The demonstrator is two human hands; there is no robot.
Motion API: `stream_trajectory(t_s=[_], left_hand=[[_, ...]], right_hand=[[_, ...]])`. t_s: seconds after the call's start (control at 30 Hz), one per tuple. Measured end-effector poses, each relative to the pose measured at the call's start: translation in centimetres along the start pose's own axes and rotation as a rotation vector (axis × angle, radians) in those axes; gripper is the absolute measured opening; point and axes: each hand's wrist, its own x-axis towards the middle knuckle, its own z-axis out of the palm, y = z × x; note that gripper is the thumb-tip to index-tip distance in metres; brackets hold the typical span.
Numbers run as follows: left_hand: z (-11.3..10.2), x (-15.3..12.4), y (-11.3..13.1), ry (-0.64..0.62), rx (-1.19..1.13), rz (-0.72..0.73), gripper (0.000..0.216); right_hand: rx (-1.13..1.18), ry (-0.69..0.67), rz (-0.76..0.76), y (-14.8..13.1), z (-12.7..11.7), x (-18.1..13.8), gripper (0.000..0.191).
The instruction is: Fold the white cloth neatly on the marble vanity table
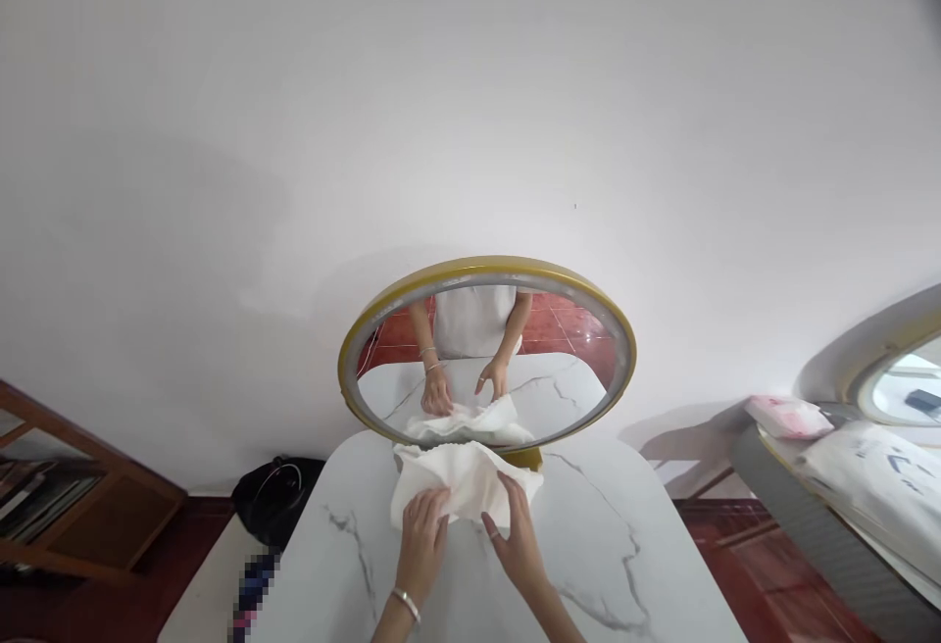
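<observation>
Both hands on white cloth (460, 481) (marble table (624, 565), by mirror (486, 354)): left hand (422, 530) pinching its near edge, right hand (519, 535) resting flat, unclenched.

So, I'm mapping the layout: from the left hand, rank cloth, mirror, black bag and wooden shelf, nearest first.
1. Cloth, touching the left hand.
2. Mirror, just behind, upright.
3. Black bag, on floor left.
4. Wooden shelf, far left.
</observation>
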Motion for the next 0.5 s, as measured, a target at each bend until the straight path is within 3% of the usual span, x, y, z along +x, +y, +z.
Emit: stream_trajectory(t_s=[0.1,0.2,0.3,0.37,0.43,0.5], left_hand=[[0.0,-2.1,-0.1,-0.110,-0.186,-0.107,0.036],[-0.1,-3.4,-0.1,-0.203,-0.355,-0.268,0.042],[-0.1,-3.8,-0.4,-0.247,-0.458,-0.382,0.048],[-0.3,-3.3,-0.9,-0.168,-0.465,-0.380,0.047],[-0.7,-2.1,-1.6,0.010,-0.399,-0.384,0.047],[-1.1,-0.2,-2.5,0.130,-0.367,-0.502,0.055]], right_hand=[[0.136,0.051,0.219,1.0,-0.4,-0.6,0.057],[0.086,0.141,0.481,2.4,-0.9,-0.4,0.058],[0.029,0.152,0.593,3.7,-1.4,0.3,0.061],[0.034,0.118,0.625,4.3,-1.8,1.2,0.061],[0.044,0.072,0.656,4.6,-2.2,2.4,0.055],[0.050,0.033,0.676,4.6,-2.6,3.7,0.046]])
